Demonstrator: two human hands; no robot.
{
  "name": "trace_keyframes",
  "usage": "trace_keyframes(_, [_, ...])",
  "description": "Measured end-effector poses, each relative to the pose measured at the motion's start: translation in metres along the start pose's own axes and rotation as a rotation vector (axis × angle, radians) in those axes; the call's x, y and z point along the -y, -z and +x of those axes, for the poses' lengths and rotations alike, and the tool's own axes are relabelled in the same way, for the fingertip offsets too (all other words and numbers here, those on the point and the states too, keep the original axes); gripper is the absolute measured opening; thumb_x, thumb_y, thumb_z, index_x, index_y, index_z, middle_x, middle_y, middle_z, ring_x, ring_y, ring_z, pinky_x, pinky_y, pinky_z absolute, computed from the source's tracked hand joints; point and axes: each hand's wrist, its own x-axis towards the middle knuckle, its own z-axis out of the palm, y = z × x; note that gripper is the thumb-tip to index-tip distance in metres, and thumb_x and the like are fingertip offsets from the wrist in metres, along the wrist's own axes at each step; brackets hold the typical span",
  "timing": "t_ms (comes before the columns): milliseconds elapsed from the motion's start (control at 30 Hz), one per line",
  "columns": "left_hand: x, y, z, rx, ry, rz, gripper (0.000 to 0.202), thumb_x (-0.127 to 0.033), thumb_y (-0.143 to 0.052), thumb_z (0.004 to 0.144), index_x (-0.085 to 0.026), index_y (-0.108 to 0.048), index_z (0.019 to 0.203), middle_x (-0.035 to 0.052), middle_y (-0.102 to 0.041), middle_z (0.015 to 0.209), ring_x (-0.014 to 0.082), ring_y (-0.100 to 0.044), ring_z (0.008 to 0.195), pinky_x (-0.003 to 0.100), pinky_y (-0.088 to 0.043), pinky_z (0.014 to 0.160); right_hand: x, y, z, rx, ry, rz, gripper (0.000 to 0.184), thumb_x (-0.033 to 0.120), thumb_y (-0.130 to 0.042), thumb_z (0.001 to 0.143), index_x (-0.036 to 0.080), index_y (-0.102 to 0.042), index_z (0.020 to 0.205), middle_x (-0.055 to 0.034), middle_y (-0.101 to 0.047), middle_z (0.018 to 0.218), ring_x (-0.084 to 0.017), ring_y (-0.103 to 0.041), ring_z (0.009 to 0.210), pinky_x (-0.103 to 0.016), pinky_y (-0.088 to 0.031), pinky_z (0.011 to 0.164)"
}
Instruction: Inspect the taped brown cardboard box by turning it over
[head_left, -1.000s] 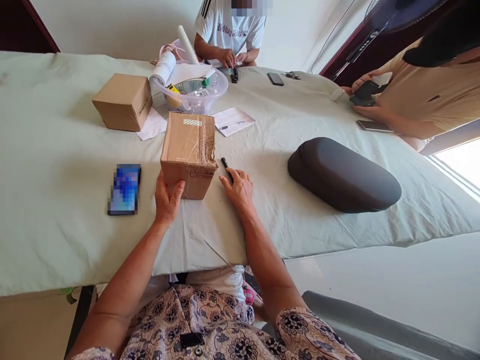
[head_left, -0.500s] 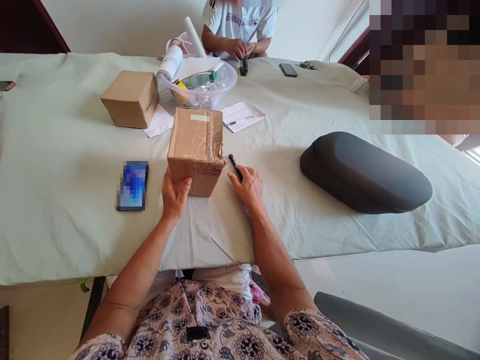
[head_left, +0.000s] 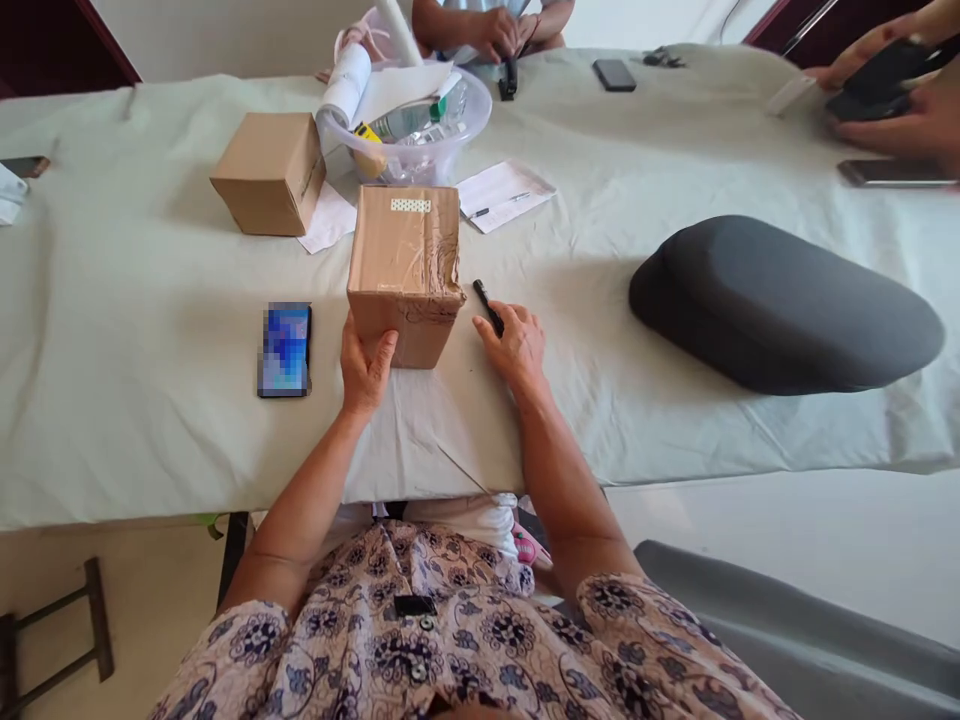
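Note:
A worn brown cardboard box [head_left: 405,245] stands on the cloth in front of me, its right top edge torn and crumpled under tape. My left hand [head_left: 366,365] grips its near left corner, thumb on the front face and the other fingers partly hidden at the side. Just right of the box, a slim black flashlight [head_left: 488,305] lies at a slant. My right hand [head_left: 517,345] rests on the table with its fingers around the flashlight's near end, which is covered.
A second cardboard box [head_left: 266,175] and a plastic basin [head_left: 480,105] of bottles and rolls stand behind. A phone [head_left: 285,350] lies left, a dark grey padded seat [head_left: 787,305] right. Across the table are a person's hands [head_left: 502,35]; another person's hands [head_left: 892,110] hold a dark object.
The camera view has shifted, so the table's contents appear higher and farther right. Both my hands keep their places on the box and flashlight.

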Motion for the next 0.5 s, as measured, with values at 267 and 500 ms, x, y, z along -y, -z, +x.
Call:
trace_keyframes(267, [0.0017, -0.0008, -0.0002, 0.006, -0.009, 0.008, 0.067, -0.07, -0.062, 0.09, -0.022, -0.055, 0.135, 0.0139, -0.065, 0.137, 0.0278, -0.063, 0.13, 0.043, -0.05, 0.112, -0.0016, 0.0006, -0.0007, 0.021, -0.014, -0.028, 0.057, 0.062, -0.045, 0.098, 0.024, -0.065, 0.135, -0.0172, -0.066, 0.135, -0.037, -0.059, 0.123, -0.056, -0.047, 0.103])
trace_keyframes(500, [0.003, -0.0006, 0.0009, 0.003, -0.004, 0.01, 0.068, -0.072, -0.062, 0.089, -0.023, -0.055, 0.136, 0.0134, -0.064, 0.139, 0.028, -0.062, 0.132, 0.044, -0.048, 0.114, -0.006, -0.0033, 0.0006, -0.009, 0.017, -0.009, 0.06, 0.067, -0.042, 0.097, 0.026, -0.066, 0.134, -0.0162, -0.069, 0.132, -0.036, -0.06, 0.121, -0.056, -0.047, 0.102])
